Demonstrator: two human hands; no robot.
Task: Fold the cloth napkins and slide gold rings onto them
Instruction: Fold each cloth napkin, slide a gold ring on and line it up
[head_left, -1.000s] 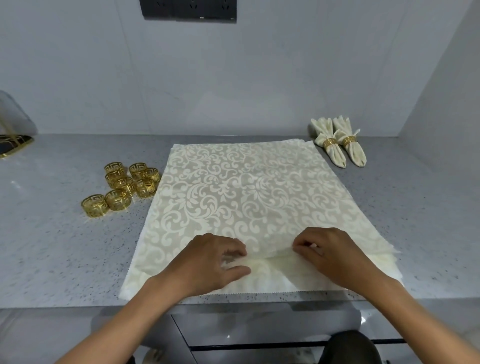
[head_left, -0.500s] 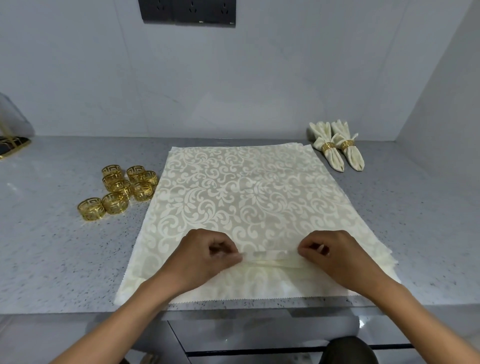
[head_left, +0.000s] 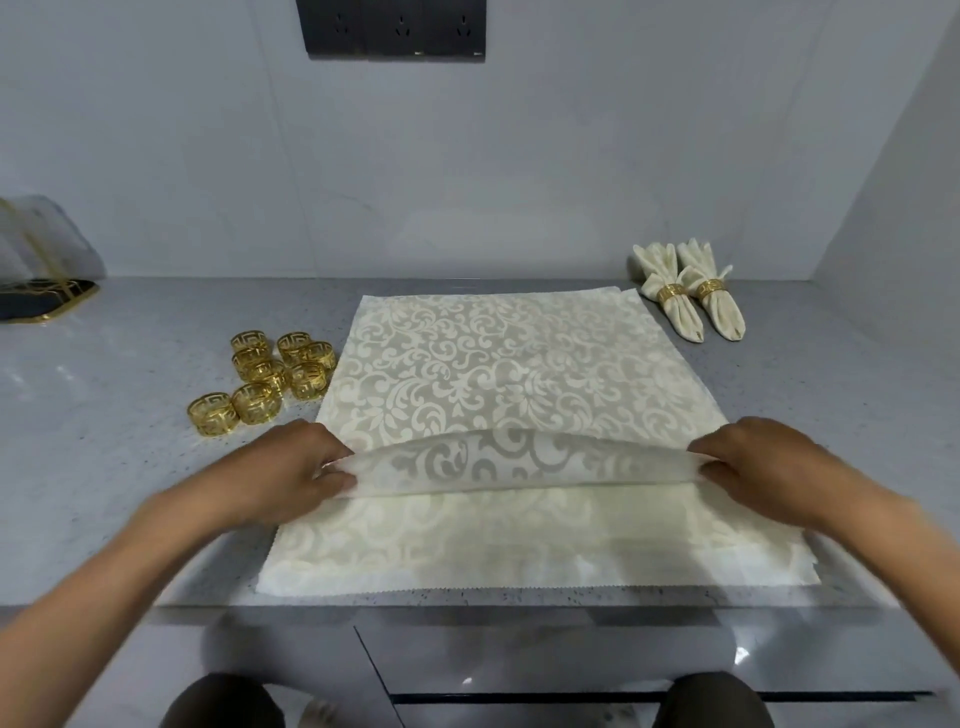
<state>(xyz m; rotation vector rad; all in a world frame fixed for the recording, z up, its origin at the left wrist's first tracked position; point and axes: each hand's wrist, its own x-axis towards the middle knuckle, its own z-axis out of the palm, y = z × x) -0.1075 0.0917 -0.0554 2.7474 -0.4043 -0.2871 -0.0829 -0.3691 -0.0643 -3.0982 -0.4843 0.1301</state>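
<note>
A stack of cream damask napkins (head_left: 509, 364) lies flat on the grey counter (head_left: 104, 441). The top napkin's near edge (head_left: 519, 462) is lifted and folded back away from me. My left hand (head_left: 291, 473) pinches that fold at its left end. At the right end my right hand (head_left: 763, 467) pinches the same fold. Several gold rings (head_left: 270, 379) sit in a cluster left of the stack. Two folded napkins with gold rings (head_left: 685, 291) lie at the back right.
A dark tray with gold trim (head_left: 41, 299) sits at the far left against the wall. A black socket panel (head_left: 395, 26) is on the back wall. The counter's front edge (head_left: 467, 597) runs just below the napkins.
My hands have slid apart from the middle of the near edge to its two ends, and the top napkin's edge has risen and spread into a wide fold.
</note>
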